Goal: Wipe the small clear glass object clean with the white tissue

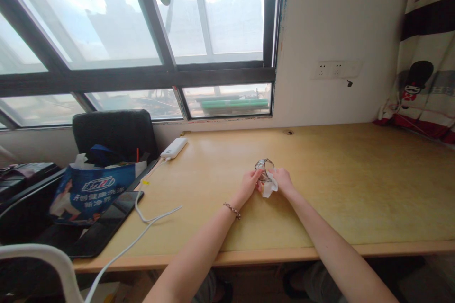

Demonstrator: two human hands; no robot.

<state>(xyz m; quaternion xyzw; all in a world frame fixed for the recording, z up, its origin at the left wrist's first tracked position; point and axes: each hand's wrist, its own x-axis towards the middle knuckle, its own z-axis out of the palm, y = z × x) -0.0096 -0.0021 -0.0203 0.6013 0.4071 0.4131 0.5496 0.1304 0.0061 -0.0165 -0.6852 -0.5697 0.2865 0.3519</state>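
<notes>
Above the middle of the table, my left hand [251,181] is closed around a small see-through cup [264,164] with dark lines about its rim and side. The cup's round mouth tilts up towards me. On its right side my right hand [282,180] is closed on a crumpled white tissue [270,188], pressed to the cup. Part of the tissue hangs down below the cup between both hands. My fingers cover much of the cup's lower part.
The wooden table [348,189] spreads out on both sides. At its left edge lie a white power bank [174,148], a white cable [156,218] and a dark flat tablet-like panel [110,222]. A blue bag [95,194] stands on a black chair [113,132].
</notes>
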